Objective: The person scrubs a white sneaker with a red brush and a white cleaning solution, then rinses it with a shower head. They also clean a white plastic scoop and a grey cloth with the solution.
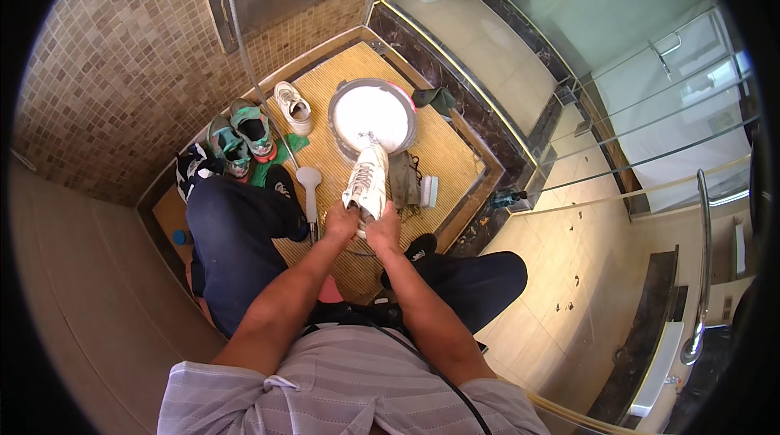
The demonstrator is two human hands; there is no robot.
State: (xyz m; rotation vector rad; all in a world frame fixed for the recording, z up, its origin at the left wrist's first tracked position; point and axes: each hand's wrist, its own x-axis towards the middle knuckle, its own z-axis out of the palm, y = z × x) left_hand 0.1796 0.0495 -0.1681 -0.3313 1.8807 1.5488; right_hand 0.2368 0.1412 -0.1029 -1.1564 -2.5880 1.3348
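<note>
The left hand (341, 224) and right hand (384, 230) were clamped on a white shoe (367, 178). Beyond stood a grey-rimmed bucket (332, 116).

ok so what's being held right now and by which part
A white lace-up shoe, gripped by its near end, apparently the heel, between the left hand and right hand.

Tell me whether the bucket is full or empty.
Not empty: white foam spreads across the bucket inside its rim. How deep it goes, I cannot tell.
</note>
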